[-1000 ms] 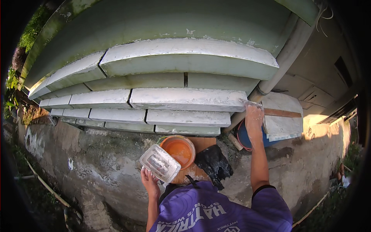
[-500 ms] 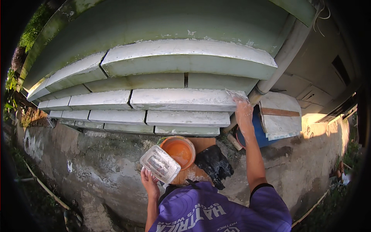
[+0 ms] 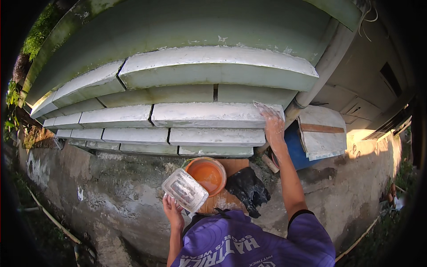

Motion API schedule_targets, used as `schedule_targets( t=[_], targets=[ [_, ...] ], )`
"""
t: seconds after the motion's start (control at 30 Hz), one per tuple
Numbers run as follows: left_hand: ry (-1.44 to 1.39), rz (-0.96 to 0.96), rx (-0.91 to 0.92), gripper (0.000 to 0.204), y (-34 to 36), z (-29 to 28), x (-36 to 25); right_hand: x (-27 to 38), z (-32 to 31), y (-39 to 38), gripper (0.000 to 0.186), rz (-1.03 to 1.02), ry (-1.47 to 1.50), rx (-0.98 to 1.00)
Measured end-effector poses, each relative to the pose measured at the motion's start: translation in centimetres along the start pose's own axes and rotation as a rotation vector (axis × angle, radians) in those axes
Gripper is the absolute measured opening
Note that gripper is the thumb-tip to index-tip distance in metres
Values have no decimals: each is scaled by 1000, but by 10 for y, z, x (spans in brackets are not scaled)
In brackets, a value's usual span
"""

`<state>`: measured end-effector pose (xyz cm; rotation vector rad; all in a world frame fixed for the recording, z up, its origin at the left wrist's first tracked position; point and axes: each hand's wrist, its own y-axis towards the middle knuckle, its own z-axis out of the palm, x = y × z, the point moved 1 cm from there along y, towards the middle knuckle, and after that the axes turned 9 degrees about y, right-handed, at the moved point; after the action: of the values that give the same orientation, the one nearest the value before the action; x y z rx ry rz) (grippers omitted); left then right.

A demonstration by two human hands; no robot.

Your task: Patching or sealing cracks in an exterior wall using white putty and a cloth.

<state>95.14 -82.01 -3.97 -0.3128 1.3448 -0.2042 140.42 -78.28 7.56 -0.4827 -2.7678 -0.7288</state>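
Note:
My left hand (image 3: 173,211) grips the near-left edge of a clear rectangular plastic tub (image 3: 185,190), tilted and smeared inside with white paste. Out to the right, my right hand (image 3: 274,126), streaked with white, is at the right end of a white-coated ledge (image 3: 209,112) on the wall. Its fingers are closed on a thin pale flat piece (image 3: 262,107), mostly covered by the fingers, that lies against the ledge's top. I cannot make out its exact kind. White paste coats the ledge unevenly.
An orange round basin (image 3: 206,176) stands beyond the tub on brown tiles, beside a crumpled black plastic bag (image 3: 249,189). A grey pipe (image 3: 327,66) runs down past the ledges' right end. Near it, a pale board (image 3: 322,131) leans over a blue container (image 3: 297,144).
My right hand has slid slightly left along the ledge with the thin flat piece. My left hand and the tub have barely moved.

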Motion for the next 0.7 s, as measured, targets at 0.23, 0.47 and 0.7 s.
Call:
schedule_targets(
  t=[0.23,0.47,0.7],
  targets=[
    [-22,22,78,37,9,-21,12,15,33,-30,38,-51,-130,-124],
    [-13,3,58,40,9,-20,9,-1,-4,0,36,-161,-20,-185],
    [-11,11,41,40,11,-24,10,26,-1,-23,51,2,130,214]
  ],
)
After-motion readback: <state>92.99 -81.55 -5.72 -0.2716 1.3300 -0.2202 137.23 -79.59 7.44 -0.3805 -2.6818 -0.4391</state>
